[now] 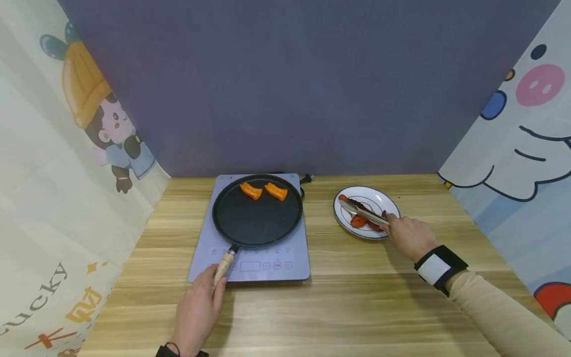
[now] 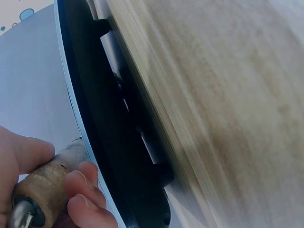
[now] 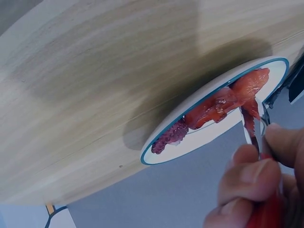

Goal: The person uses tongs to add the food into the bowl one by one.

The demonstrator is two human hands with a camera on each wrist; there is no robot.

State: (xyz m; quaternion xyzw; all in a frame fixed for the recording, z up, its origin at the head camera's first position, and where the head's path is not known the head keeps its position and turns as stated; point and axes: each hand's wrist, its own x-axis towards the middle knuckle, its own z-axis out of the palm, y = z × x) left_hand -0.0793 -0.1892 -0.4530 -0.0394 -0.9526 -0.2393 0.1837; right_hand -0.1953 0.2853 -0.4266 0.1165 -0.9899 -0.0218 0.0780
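My left hand (image 1: 196, 310) grips the wooden handle (image 1: 224, 266) of a flat black frying pan (image 1: 256, 223). Two orange strips of food (image 1: 276, 192) lie near the pan's far edge. At the right, my right hand (image 1: 411, 239) holds metal tongs (image 1: 367, 213), whose tips reach down over a white plate (image 1: 384, 200) with a blue rim. In the right wrist view, glossy red pieces of food (image 3: 209, 108) and a bumpy purple piece like an octopus tentacle (image 3: 170, 137) lie along the plate. The tong tips are at one red piece (image 3: 250, 109).
Under the pan is a light induction cooker (image 1: 250, 274) with touch buttons along its front. A black plug (image 1: 307, 178) and cord lie behind it on the wooden table (image 1: 348, 297). A dark panel (image 1: 303, 89) stands at the back, with printed curtains (image 1: 40, 173) at both sides.
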